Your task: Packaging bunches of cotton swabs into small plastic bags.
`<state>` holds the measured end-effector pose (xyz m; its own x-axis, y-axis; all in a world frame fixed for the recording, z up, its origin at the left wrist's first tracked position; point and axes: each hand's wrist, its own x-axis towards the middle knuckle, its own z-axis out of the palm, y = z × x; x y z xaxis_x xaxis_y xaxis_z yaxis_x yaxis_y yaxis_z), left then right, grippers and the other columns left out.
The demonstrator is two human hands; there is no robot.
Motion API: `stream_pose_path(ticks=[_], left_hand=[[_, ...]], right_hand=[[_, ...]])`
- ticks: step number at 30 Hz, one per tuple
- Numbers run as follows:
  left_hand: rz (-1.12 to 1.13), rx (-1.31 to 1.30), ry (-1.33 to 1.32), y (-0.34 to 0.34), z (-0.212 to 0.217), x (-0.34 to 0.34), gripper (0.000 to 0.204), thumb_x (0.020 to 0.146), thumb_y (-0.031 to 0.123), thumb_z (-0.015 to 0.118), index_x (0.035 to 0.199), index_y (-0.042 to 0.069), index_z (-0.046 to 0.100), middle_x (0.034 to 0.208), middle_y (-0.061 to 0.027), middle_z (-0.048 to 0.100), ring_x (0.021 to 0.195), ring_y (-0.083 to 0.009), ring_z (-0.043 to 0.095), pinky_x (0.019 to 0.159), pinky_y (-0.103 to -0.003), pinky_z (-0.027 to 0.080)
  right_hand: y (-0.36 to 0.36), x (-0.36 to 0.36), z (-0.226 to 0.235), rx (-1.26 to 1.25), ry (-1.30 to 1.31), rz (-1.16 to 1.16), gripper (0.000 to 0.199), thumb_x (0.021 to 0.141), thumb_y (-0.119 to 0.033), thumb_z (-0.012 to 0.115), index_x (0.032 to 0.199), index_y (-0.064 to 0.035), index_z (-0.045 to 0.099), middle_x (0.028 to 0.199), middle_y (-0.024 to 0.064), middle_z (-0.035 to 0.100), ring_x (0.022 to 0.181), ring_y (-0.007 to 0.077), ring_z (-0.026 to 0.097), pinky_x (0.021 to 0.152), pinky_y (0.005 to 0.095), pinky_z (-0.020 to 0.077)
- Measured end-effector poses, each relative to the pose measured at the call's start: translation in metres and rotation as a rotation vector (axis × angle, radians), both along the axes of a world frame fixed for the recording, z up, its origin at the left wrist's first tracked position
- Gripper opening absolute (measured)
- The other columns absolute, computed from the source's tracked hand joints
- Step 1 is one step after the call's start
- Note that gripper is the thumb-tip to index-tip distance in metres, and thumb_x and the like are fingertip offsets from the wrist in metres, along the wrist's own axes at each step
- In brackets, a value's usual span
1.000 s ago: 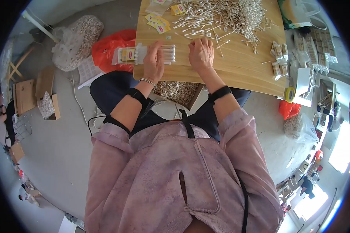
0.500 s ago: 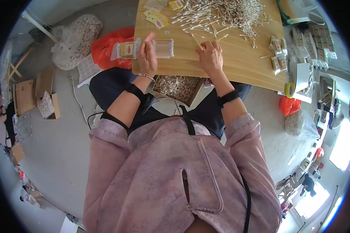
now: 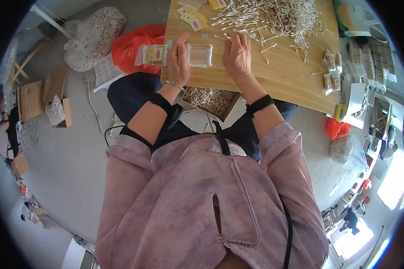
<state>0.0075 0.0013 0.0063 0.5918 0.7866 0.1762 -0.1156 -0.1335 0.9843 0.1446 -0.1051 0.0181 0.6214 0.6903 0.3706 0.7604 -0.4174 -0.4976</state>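
My left hand (image 3: 179, 60) lies across a clear flat packet of cotton swabs (image 3: 199, 55), its fingers stretched out and pointing away. A row of white-tipped swabs shows to its right. Left of the hand, a yellow-and-white card (image 3: 155, 54) shows through the plastic, past the table's left edge. Beside the loose heap of cotton swabs (image 3: 283, 20), my right hand (image 3: 238, 56) is closed with bent fingers. A single cotton swab (image 3: 218, 36) juts out to the left at its fingertips. How the fingers grip it is partly hidden.
Yellow cards (image 3: 193, 20) lie at the table's far left. Small filled packets (image 3: 331, 71) and yellow tape (image 3: 340, 112) sit near the right edge of the wooden table (image 3: 283, 87). Below the near edge is a box of swabs (image 3: 208, 98); a red bag (image 3: 130, 49) lies left.
My right hand has moved left and farther away, towards my left hand, with a swab at its fingertips. My left hand stays on the packet. The whole view has shifted slightly.
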Motion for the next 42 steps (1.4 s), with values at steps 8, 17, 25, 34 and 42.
stream_pose_path(ticks=[8, 17, 25, 34, 42], left_hand=[[-0.006, 0.068, 0.042, 0.001, -0.002, -0.004, 0.046, 0.1, 0.036, 0.035, 0.125, 0.001, 0.052, 0.12, -0.013, 0.058, 0.112, -0.0201, 0.053, 0.096, -0.029, 0.038], [-0.016, -0.046, 0.005, -0.001, -0.004, -0.002, 0.041, 0.101, 0.032, 0.037, 0.122, 0.002, 0.053, 0.115, -0.0114, 0.061, 0.109, -0.0191, 0.055, 0.094, -0.029, 0.041], [0.022, 0.034, -0.012, -0.001, -0.005, 0.0, 0.038, 0.101, 0.029, 0.037, 0.121, 0.001, 0.053, 0.115, -0.0116, 0.061, 0.108, -0.0185, 0.056, 0.092, -0.028, 0.041], [0.005, -0.008, -0.026, -0.001, -0.004, -0.002, 0.04, 0.101, 0.027, 0.035, 0.125, -0.001, 0.05, 0.121, -0.0134, 0.057, 0.114, -0.02, 0.053, 0.097, -0.028, 0.039], [0.001, -0.034, -0.031, -0.001, -0.004, -0.003, 0.042, 0.101, 0.027, 0.034, 0.13, -0.001, 0.045, 0.128, -0.0156, 0.053, 0.12, -0.0229, 0.05, 0.101, -0.03, 0.036]], right_hand=[[0.023, -0.057, -0.009, 0.462, 0.62, 0.117, 0.051, 0.099, -0.035, 0.035, 0.134, 0.0023, 0.039, 0.136, 0.0245, 0.042, 0.132, 0.0336, 0.035, 0.107, 0.0364, 0.0287], [0.026, -0.066, -0.006, 0.457, 0.717, 0.125, 0.052, 0.098, -0.038, 0.035, 0.129, 0.0042, 0.042, 0.128, 0.0254, 0.047, 0.124, 0.0379, 0.042, 0.103, 0.0398, 0.0331], [0.015, -0.03, -0.01, 0.224, 0.059, 0.047, 0.027, 0.084, -0.008, 0.055, 0.11, -0.0019, 0.055, 0.112, 0.0169, 0.054, 0.104, 0.0354, 0.049, 0.092, 0.0446, 0.0373], [0.007, 0.0, -0.012, -0.106, 0.002, -0.148, 0.011, 0.08, -0.016, 0.062, 0.089, -0.0106, 0.065, 0.101, 0.0083, 0.052, 0.101, 0.0313, 0.043, 0.088, 0.0446, 0.0357], [0.031, -0.026, -0.007, -0.087, 0.063, 0.086, 0.01, 0.081, -0.014, 0.059, 0.089, -0.01, 0.065, 0.101, 0.0085, 0.054, 0.101, 0.0312, 0.046, 0.084, 0.0424, 0.0384]])
